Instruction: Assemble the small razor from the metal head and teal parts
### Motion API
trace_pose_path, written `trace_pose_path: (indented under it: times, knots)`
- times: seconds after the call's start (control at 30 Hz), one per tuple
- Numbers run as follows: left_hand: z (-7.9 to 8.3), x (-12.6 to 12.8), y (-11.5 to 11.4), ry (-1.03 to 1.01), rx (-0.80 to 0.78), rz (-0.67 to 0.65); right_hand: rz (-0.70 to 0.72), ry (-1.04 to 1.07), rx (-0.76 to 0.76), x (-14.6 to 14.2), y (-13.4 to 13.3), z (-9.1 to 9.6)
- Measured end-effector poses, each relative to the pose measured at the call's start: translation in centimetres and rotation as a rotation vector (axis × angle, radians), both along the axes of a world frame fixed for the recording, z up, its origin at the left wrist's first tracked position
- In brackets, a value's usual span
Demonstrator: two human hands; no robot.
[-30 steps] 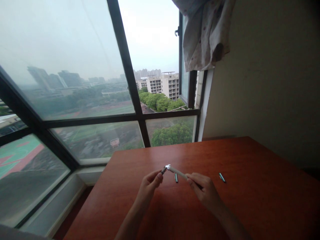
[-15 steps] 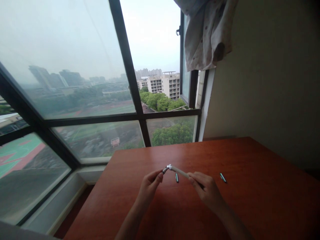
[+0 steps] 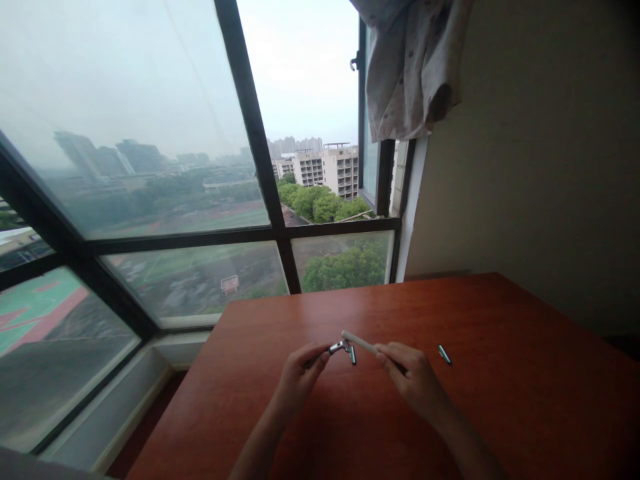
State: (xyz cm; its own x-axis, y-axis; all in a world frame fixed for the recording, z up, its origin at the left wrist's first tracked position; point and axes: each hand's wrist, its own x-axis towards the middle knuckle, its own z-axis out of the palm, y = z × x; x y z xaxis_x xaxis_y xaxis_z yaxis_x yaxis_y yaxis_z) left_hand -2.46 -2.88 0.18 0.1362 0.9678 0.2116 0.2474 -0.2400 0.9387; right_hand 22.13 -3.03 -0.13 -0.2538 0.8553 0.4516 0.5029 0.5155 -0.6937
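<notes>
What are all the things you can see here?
table: one, red-brown, under the hands
small tubes: two, teal, on the table, one between the hands, one to their right
stick: one, pale, in the right hand
metal piece: one, silver, at the left fingertips
window: one, dark frame, behind the table
cloth: one, pale, hanging top right
left hand: pinching the metal piece
right hand: holding the stick

I find open surface (image 3: 525, 413) to the right; one teal piece (image 3: 444, 354) lies there, the wall (image 3: 525, 167) closes behind.
</notes>
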Motion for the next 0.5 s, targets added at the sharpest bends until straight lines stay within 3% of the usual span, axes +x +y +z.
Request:
trace_pose_path:
  times: [0.5]
  knots:
    - [0.89,-0.05,-0.16,0.048,0.038,0.021,0.022,-0.027,-0.010,0.30,0.18,-0.17]
